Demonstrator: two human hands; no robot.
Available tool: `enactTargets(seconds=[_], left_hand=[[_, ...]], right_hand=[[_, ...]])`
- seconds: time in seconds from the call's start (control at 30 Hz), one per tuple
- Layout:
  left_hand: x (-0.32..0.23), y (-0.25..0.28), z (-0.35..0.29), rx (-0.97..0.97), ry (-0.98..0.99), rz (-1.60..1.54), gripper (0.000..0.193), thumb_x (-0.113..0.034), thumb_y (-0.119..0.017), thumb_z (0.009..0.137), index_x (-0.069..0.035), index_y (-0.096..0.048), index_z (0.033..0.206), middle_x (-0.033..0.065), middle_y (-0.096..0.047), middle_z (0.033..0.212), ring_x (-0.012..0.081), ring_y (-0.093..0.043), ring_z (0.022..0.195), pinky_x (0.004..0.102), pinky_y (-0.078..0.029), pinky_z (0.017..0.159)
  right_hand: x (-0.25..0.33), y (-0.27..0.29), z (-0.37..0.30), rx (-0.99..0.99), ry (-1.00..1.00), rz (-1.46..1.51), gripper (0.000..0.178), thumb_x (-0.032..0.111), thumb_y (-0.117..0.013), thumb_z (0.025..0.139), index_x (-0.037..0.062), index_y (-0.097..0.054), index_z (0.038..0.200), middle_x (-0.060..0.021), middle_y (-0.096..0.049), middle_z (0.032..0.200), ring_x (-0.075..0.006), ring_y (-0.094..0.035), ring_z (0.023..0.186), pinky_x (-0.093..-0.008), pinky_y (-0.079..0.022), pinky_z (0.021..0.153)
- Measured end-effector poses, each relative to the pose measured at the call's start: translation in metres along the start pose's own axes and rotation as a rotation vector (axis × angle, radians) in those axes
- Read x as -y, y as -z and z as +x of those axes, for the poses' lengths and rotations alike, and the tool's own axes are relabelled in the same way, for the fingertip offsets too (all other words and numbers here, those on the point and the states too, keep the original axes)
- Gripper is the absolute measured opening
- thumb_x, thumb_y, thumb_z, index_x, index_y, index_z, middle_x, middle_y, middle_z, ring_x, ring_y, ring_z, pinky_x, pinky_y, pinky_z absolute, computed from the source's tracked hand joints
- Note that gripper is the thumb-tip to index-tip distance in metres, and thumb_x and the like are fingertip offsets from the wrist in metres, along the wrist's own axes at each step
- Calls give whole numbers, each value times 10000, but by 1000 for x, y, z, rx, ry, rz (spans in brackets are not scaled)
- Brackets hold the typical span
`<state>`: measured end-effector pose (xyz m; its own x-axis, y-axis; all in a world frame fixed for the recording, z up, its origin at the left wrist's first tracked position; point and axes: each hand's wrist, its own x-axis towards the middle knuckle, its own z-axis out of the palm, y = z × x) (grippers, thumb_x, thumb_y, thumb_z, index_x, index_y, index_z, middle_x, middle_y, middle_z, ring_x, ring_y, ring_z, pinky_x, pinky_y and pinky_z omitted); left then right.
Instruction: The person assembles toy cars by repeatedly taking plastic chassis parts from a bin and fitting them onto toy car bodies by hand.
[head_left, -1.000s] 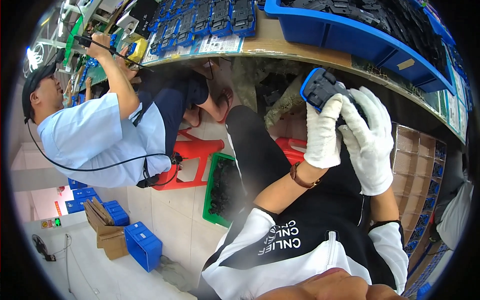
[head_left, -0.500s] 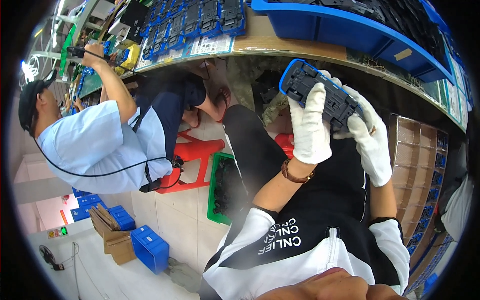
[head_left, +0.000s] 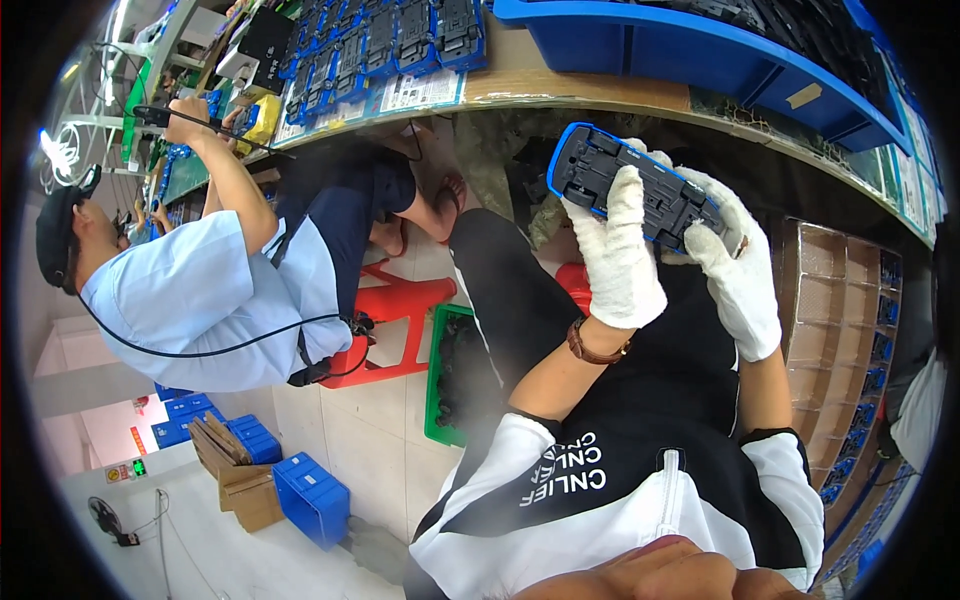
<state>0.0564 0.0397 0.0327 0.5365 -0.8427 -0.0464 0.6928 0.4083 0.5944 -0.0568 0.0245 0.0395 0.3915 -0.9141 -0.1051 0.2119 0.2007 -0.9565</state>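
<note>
Both my hands, in white gloves, hold up a toy car body (head_left: 636, 190) in front of the bench edge. It is blue at the rim, and its black underside faces up. My left hand (head_left: 618, 250) grips the car's left part, thumb laid over the underside. At the other end, my right hand (head_left: 733, 265) clasps it with the thumb pressed on the black base. The fingers underneath are partly hidden by the car.
A blue bin (head_left: 690, 50) of black parts stands on the workbench (head_left: 575, 92). Several similar car bodies (head_left: 400, 40) lie in rows at its left. A compartment tray (head_left: 825, 330) is at right; a green crate (head_left: 440, 400) sits on the floor. A co-worker (head_left: 190, 290) sits left, holding a tool.
The car in my hands has shifted slightly left and tilted a little, with my right thumb slightly left on its base. The co-worker's raised hand has moved slightly.
</note>
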Motion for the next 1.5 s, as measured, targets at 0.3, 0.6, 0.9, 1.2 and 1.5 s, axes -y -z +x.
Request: enactTargets(seconds=[0.3, 0.6, 0.9, 1.2, 1.5], left_hand=[[-6, 1, 8, -60, 128, -109, 300, -133, -575, 937, -94, -475, 1217, 84, -585, 1123, 255, -576, 1059, 422, -486, 921], [-1, 1, 0, -83, 103, 5, 260, -77, -611, 904, -65, -518, 1146, 73, -607, 1045, 212, -602, 972, 349, -494, 883], [1, 1, -9, -69, 225, 53, 433, -64, -617, 905, -139, -405, 1275, 34, -553, 1079, 134, -569, 943, 293, -511, 826], [-8, -1, -15, -44, 108, -55, 632, -591, -452, 928, -57, -458, 1267, 97, -565, 1160, 209, -557, 1015, 364, -455, 893], [8, 18, -17, -56, 191, 84, 764, -685, -334, 909, -111, -339, 1414, 103, -451, 1348, 240, -480, 1190, 372, -387, 1023]], right_hand=[[2, -5, 9, -238, 772, -857, 645, 268, -759, 774, 77, -502, 1334, -138, -574, 1192, -257, -566, 1095, -359, -456, 944], [-13, -7, 6, -193, 615, -801, 595, 47, -796, 639, 35, -535, 1174, -136, -603, 1106, -278, -619, 983, -341, -497, 865], [-11, -10, -3, -220, 724, -803, 533, 127, -768, 694, 3, -524, 1152, -134, -583, 1105, -226, -583, 985, -338, -465, 893], [14, -20, 3, -194, 737, -1032, 708, 140, -833, 576, 63, -535, 1214, -152, -573, 1173, -314, -580, 1045, -370, -498, 882], [0, -11, 2, -102, 794, -1022, 561, 84, -797, 619, 66, -569, 1132, -139, -584, 1126, -310, -596, 1003, -372, -495, 859]])
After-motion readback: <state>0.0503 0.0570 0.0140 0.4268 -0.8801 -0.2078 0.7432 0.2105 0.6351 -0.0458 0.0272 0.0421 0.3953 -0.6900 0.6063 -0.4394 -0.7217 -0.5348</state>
